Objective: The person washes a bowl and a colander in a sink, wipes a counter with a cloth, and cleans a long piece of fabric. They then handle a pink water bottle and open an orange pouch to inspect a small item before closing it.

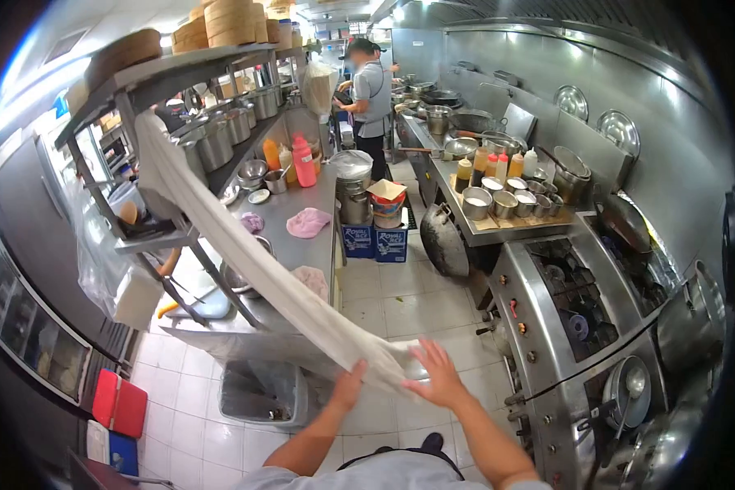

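A long white cloth (249, 257), pulled taut and bunched into a rope, runs from the upper shelf's post down to my hands. My left hand (349, 387) is closed around it near its lower end. Beside it, my right hand (441, 377) has its fingers spread, with the thumb overlapping the loose end of the cloth. At the top, the cloth loops over the corner of the steel shelf (159, 77).
A gas range (539, 327) with a pan stands on my right. Sauce bottles and steel pots (475, 202) line the counter beyond. A lined bin (261, 396) sits below on the left. Further down the aisle stands a person (371, 94), near blue crates (390, 243).
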### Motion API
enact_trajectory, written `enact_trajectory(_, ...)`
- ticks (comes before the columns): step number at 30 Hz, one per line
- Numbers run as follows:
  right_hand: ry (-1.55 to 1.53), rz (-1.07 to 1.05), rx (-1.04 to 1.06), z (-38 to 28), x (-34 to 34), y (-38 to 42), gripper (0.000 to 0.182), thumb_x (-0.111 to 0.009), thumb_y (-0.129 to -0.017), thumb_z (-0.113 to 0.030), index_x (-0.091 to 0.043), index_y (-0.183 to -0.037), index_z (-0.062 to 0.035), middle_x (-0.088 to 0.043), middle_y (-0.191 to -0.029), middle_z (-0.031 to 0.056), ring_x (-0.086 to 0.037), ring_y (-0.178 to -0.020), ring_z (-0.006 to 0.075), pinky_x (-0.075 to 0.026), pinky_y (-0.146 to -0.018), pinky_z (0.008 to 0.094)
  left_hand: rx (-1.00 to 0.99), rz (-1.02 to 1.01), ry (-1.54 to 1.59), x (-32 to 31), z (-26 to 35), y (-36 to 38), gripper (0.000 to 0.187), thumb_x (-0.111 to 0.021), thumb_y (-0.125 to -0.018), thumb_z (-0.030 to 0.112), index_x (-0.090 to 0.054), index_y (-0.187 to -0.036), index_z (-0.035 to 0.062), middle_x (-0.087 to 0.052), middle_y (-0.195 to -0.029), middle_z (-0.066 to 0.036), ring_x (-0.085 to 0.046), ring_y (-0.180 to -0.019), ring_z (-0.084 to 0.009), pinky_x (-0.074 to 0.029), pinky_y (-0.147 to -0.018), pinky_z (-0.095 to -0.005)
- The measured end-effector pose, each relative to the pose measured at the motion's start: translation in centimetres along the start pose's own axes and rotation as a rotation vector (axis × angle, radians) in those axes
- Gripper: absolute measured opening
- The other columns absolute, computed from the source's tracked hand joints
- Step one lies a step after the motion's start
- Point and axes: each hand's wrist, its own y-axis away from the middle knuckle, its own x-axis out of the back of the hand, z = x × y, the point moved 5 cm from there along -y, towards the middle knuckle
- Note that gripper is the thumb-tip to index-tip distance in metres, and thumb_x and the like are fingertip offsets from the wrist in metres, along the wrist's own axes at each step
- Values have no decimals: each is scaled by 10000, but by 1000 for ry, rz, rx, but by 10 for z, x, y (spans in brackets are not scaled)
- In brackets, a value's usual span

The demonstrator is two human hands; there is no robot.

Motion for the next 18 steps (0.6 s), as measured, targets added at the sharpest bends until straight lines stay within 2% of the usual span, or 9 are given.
enact_trajectory(2, -4, 46, 228, -44, 51, -68, 747, -649, -790, -505, -418, -1376, -102, -290, -1477, 180, -274, -1353, 386, -226, -1093, 482, 40, -219, 76, -20, -14, 3, 615, -502, -891, 521, -496, -1264, 32, -592, -1121, -86, -531, -1011, -184, -418, -870, -345)
enact_trajectory(4, -99, 106, 445, -64, 60, -110, 720, -558, -849, -538, -385, -1406, -116, -290, -1486, 164, -279, -1362, 359, -213, -1099, 457, -68, -369, 270, -38, -16, 1, 773, -504, -840, 633, -367, -1388, 105, -518, -1247, -86, -482, -1161, -199, -380, -966, -377)
enact_trajectory(6, -329, 132, 576, -65, 67, -134, 703, -485, -889, -543, -356, -1421, -102, -283, -1493, 154, -282, -1366, 343, -205, -1103, 439, -329, -411, 556, -70, 33, 27, 930, -519, -785, 711, -228, -1461, 143, -382, -1414, -67, -366, -1294, -186, -318, -1051, -377)
enact_trajectory(9, -630, 36, 713, -71, 57, -141, 632, -433, -931, -490, -336, -1431, -117, -223, -1517, 145, -253, -1381, 322, -215, -1106, 426, -554, -317, 552, -89, 110, 42, 1104, -508, -708, 788, -65, -1489, 148, -167, -1521, -23, -175, -1393, -180, -217, -1127, -388)
enact_trajectory(10, -753, 43, 712, -73, 59, -137, 721, -385, -934, -533, -252, -1456, -54, -203, -1522, 158, -236, -1389, 318, -187, -1116, 421, -547, -194, 554, -91, 122, 42, 1142, -493, -682, 813, -52, -1490, 137, -158, -1526, -27, -164, -1400, -187, -203, -1133, -393)
enact_trajectory(11, -808, 34, 731, -73, 55, -132, 761, -375, -928, -555, -215, -1460, -36, -185, -1525, 167, -210, -1398, 317, -169, -1121, 422, -536, -70, 557, -91, 127, 40, 1180, -479, -657, 837, -38, -1490, 126, -149, -1531, -31, -153, -1407, -193, -189, -1139, -398)
enact_trajectory(13, -910, 27, 738, -68, 44, -118, 844, -354, -916, -600, -140, -1468, 1, -149, -1530, 186, -158, -1415, 314, -133, -1131, 425, -686, -12, 728, -73, 105, 22, 1024, -528, -773, 710, -119, -1484, 96, -218, -1511, -52, -230, -1382, -211, -207, -1136, -392)
enact_trajectory(15, -765, -35, 826, -62, 21, -96, 909, -301, -905, -654, -127, -1455, 48, -58, -1529, 230, -68, -1425, 332, -67, -1140, 420, -666, 171, 746, -57, 94, 6, 996, -522, -785, 693, -136, -1476, 89, -235, -1490, -55, -246, -1357, -211, -223, -1116, -389)
enact_trajectory(18, -839, -122, 858, -66, 33, -82, 939, -281, -895, -677, -121, -1450, 63, -54, -1526, 239, -13, -1429, 339, -43, -1141, 431, -527, 451, 591, -36, 88, -4, 954, -514, -802, 667, -161, -1465, 80, -259, -1458, -60, -271, -1321, -210, -246, -1085, -385)
